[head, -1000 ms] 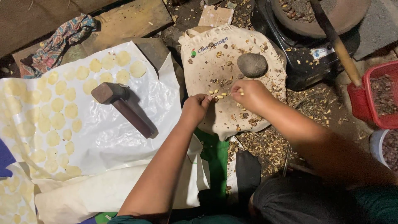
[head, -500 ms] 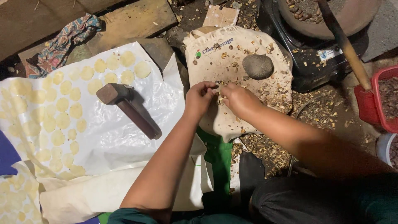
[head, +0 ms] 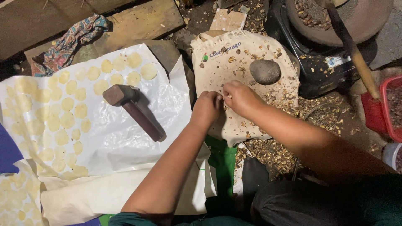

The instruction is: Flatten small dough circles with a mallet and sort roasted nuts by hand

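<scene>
- cloth bag [head: 234,75]: off-white woven fabric, matt, stained, strewn with brown husk bits
- stone [head: 265,71]: grey, matt, smooth rounded surface
- plastic sheet [head: 104,121]: white, thin, crinkled, glossy in patches
- flat discs [head: 67,104]: pale yellow, matt, thin, lying on the sheet
- hammer [head: 134,109]: dull dark head, looks like metal, matt brown handle
- planks [head: 125,25]: bare wood, rough, worn
- rag [head: 71,42]: patterned cloth, crumpled, soft
- pestle handle [head: 351,50]: plain wood, matt
- basket [head: 383,109]: red plastic, slight sheen
- black base [head: 322,62]: dark plastic, semi-gloss
- husk litter [head: 268,148]: dry, rough, brown
</scene>
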